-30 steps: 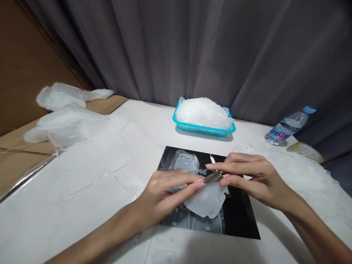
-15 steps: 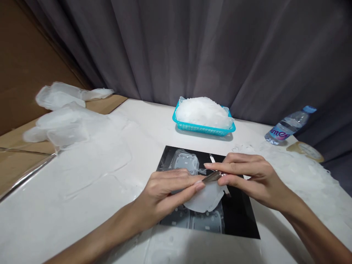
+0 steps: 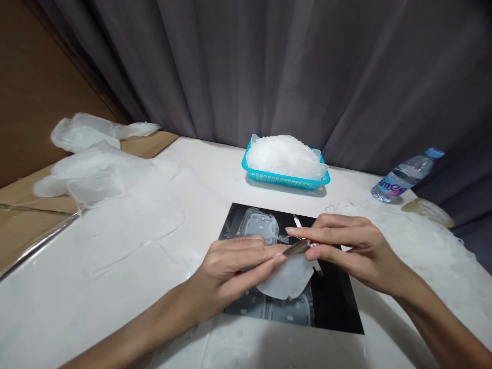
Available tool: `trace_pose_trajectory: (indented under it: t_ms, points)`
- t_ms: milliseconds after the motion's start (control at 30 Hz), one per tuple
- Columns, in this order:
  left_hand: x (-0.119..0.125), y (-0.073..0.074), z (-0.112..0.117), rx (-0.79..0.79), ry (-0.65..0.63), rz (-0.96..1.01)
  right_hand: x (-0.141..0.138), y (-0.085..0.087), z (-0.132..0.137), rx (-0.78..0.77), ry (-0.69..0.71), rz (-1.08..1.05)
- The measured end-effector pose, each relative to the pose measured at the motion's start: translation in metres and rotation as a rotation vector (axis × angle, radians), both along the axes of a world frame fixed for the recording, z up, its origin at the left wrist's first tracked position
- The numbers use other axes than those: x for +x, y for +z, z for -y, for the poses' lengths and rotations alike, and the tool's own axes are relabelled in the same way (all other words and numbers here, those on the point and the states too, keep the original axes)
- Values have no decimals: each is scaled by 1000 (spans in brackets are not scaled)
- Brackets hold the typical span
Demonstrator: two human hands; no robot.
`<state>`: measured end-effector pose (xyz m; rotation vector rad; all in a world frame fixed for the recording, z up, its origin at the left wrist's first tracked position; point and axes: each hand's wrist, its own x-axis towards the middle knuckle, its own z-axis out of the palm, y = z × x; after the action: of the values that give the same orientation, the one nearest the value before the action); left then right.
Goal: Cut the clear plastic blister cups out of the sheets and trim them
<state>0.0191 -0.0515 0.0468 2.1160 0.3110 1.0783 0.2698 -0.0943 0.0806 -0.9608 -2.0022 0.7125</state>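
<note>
My left hand (image 3: 238,266) is closed, its thumb and fingers pressed on the left end of small silver nail clippers (image 3: 296,248). My right hand (image 3: 342,238) pinches at the clippers' other end, by the upper right edge of a translucent white silicone-like piece (image 3: 286,279). The clippers lie over that piece's top edge, and its left part is hidden under my left fingers. Beneath is a black mat (image 3: 334,302) bearing several clear moulded pieces (image 3: 259,225). A thin metal strip-like tool (image 3: 318,268) lies on the mat, partly covered by my right hand.
A turquoise basket (image 3: 286,180) heaped with white pieces stands at the back. On the right are a tilted-looking water bottle (image 3: 403,177), a tape roll (image 3: 430,211) and a spread of translucent pieces (image 3: 426,261). More translucent pieces (image 3: 96,169) lie at left, partly on cardboard (image 3: 23,200).
The clippers have tilted slightly between my hands. Both hands stay in nearly the same place, and the rest looks the same.
</note>
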Motion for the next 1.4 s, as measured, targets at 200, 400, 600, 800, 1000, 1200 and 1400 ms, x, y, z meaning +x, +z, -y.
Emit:
trace_pose_trajectory:
  t_ms: [200,400,600,800,1000,1200,1400]
  points:
    - [-1,-3,-1,28,3,1,-1,0,-1,2,2,17]
    - [-1,-2,-1,24,-2,10,-1,0,-1,-1,20,5]
    - [0,0,-2,45,7,27,0,-2,-1,-6,30,-13]
    - [0,-2,-2,54,3,35,0,-4,-1,-3,26,-14]
    - [-2,-5,-1,69,5,38,0,-5,-1,14,26,-8]
    - [0,-8,-3,84,16,59,-1,-6,-1,37,23,7]
    - [-1,-8,-3,91,7,52,-1,-4,1,41,22,0]
